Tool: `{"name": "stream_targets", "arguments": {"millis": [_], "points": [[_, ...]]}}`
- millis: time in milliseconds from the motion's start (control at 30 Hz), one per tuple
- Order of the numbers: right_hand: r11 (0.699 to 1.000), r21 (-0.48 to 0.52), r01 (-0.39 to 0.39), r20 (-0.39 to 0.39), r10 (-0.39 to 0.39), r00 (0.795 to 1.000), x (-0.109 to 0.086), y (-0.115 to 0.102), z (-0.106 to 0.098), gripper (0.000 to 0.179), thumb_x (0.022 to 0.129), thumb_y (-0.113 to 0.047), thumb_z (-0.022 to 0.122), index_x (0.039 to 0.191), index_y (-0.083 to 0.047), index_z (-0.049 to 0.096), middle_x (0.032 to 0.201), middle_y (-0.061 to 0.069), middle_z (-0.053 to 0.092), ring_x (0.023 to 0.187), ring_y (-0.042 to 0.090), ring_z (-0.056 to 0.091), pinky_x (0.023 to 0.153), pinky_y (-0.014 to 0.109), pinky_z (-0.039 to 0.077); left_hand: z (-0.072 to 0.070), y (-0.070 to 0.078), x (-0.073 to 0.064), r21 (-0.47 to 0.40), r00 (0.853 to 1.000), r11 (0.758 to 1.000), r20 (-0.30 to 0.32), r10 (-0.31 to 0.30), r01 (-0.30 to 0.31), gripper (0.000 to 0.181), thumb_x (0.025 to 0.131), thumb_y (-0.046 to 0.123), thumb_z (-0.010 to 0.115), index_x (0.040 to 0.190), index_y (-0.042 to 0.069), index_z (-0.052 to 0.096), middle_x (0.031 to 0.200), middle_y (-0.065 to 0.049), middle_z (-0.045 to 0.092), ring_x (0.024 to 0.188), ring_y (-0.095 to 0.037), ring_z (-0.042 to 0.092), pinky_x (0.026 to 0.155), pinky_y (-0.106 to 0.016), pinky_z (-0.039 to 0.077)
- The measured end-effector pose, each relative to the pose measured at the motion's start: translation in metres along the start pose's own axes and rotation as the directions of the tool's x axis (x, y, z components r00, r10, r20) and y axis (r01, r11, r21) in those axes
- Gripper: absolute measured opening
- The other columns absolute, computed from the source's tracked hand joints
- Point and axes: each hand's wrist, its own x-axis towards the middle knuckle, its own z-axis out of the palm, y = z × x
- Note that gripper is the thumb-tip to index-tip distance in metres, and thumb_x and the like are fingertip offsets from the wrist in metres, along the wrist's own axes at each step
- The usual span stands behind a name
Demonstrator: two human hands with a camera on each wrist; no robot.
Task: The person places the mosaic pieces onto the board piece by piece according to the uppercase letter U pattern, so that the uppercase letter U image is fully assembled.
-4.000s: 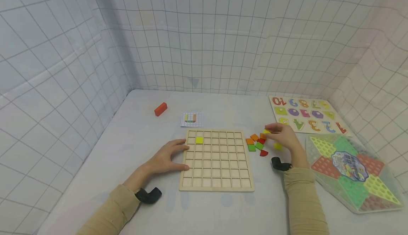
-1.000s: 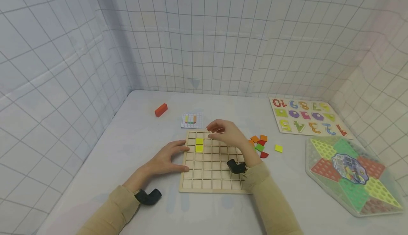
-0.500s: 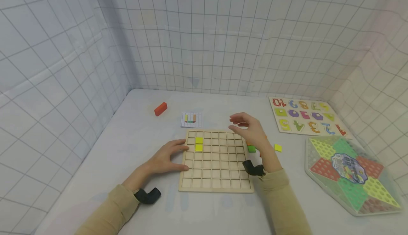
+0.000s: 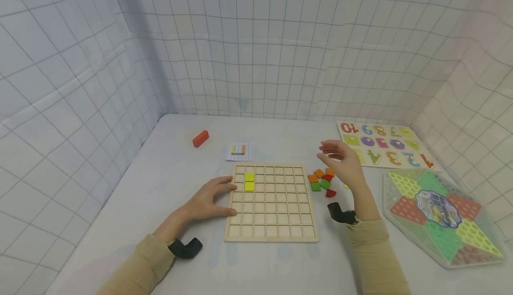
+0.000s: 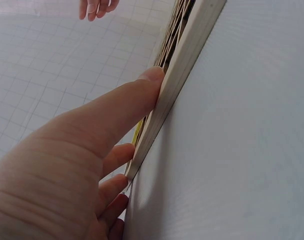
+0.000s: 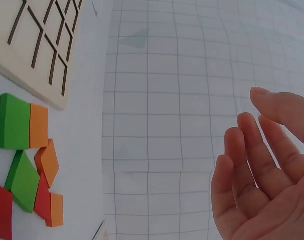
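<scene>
My left hand [image 4: 208, 199] rests at the left edge of a wooden grid board [image 4: 276, 207], thumb and fingertips touching its rim; the left wrist view shows the thumb [image 5: 127, 110] on the edge. Two yellow square tiles [image 4: 249, 181] sit one below the other in the board's second column, near its far side. My right hand [image 4: 342, 161] is raised over the table to the right of the board, fingers relaxed and nothing in them. Below it lie loose tiles: green squares [image 4: 325, 183], orange squares [image 4: 318, 173] and red quarter-rounds [image 4: 331, 193]. A yellow tile is mostly hidden behind the right wrist.
A pattern card [image 4: 239, 151] lies just beyond the board, and a red block [image 4: 201, 139] farther left. At the right are a number puzzle board [image 4: 382, 143] and a hexagonal checkers game [image 4: 441, 215] under a clear cover. Grid-patterned cloth walls [image 4: 248, 54] surround the table.
A second yellow tile now sits below the first on the board. My right hand first went from the loose tiles to the board, then back right, empty. The left hand stays put.
</scene>
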Motion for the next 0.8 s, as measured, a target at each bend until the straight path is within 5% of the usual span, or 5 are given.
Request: {"name": "stream_targets", "arguments": {"millis": [233, 400, 633, 800], "points": [[0.998, -0.061, -0.021, -0.086, 0.016, 0.996, -0.002, 0.028, -0.015, 0.036, 0.088, -0.026, 0.068, 0.118, -0.006, 0.06, 0.109, 0.009, 0.065, 0.097, 0.014, 0.058, 0.086, 0.019, 0.045, 0.0, -0.001, 0.0, 0.006, 1.0, 1.0, -0.001, 0.011, -0.011, 0.066, 0.072, 0.051, 0.075, 0.126, 0.016, 0.059, 0.146, -0.007, 0.036, 0.135, -0.032, 0.029, 0.105, -0.054, 0.025], [0.999, -0.012, -0.036, -0.111, 0.035, 0.993, -0.004, 0.041, -0.021, 0.037, 0.086, -0.024, 0.07, 0.118, -0.006, 0.061, 0.109, 0.012, 0.064, 0.098, 0.019, 0.058, 0.087, 0.024, 0.047, 0.0, 0.0, 0.001, 0.004, 1.0, 1.0, 0.0, 0.017, -0.017, 0.066, 0.073, 0.05, 0.076, 0.126, 0.015, 0.059, 0.146, -0.009, 0.036, 0.134, -0.033, 0.029, 0.105, -0.055, 0.025], [0.998, -0.004, -0.069, -0.128, 0.068, 0.989, 0.004, 0.116, -0.026, 0.04, 0.085, -0.033, 0.07, 0.121, -0.016, 0.061, 0.111, 0.0, 0.064, 0.1, 0.011, 0.057, 0.087, 0.017, 0.045, -0.001, 0.001, 0.0, 0.004, 1.0, 1.0, 0.001, 0.018, -0.018, 0.066, 0.073, 0.049, 0.076, 0.125, 0.013, 0.059, 0.146, -0.011, 0.037, 0.134, -0.034, 0.03, 0.105, -0.055, 0.025], [0.997, 0.02, -0.08, -0.147, 0.082, 0.986, 0.004, 0.128, -0.03, 0.044, 0.084, -0.034, 0.071, 0.121, -0.014, 0.06, 0.11, 0.0, 0.064, 0.1, 0.013, 0.058, 0.088, 0.02, 0.046, -0.001, 0.0, 0.0, 0.001, 1.0, 1.0, -0.001, 0.016, -0.016, 0.065, 0.072, 0.048, 0.077, 0.125, 0.013, 0.059, 0.146, -0.011, 0.037, 0.134, -0.034, 0.03, 0.105, -0.055, 0.025]]}}
